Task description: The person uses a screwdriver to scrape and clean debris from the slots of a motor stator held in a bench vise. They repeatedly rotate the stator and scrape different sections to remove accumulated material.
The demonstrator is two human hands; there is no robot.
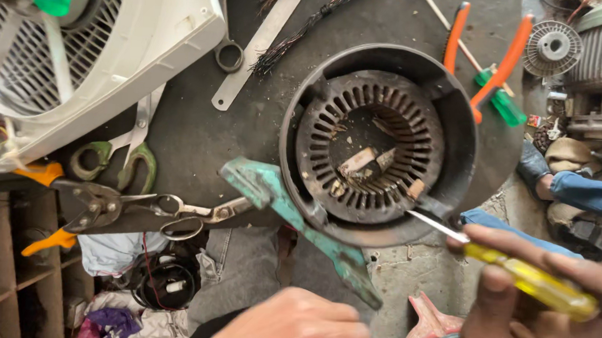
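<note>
A: Grip check. Right hand [550,309] is wrapped tight on a yellow-handled screwdriver [528,277], fingers curled fully round the handle. Blade tip sits at the near rim of the motor stator [376,142], touching or just off a slot; can't tell which.

B: Left hand?

A: Left hand [298,325] sits below the stator, knuckles up, fingers folded loosely. What it holds, if anything, is hidden. It's near the teal clamp [291,217] that leans against the stator housing.

B: Progress?

A: Slots look mostly bare, no copper in them. Scraps of pale insulation lie in the bore and a wedge is stuck at the near edge by the blade. My read: winding is out, cleanup of slot liners is left.

B: Hand pose?

A: Right wrist comes in from the lower right of the stator, shaft angled shallow toward the core.

B: Surroundings?

A: Tin snips [128,210] and green-handled scissors [124,155] left of the stator, white fan grille [92,59] farther left, orange-handled pliers [485,58] behind it. Another person's sleeve [588,193] is to the right.
</note>
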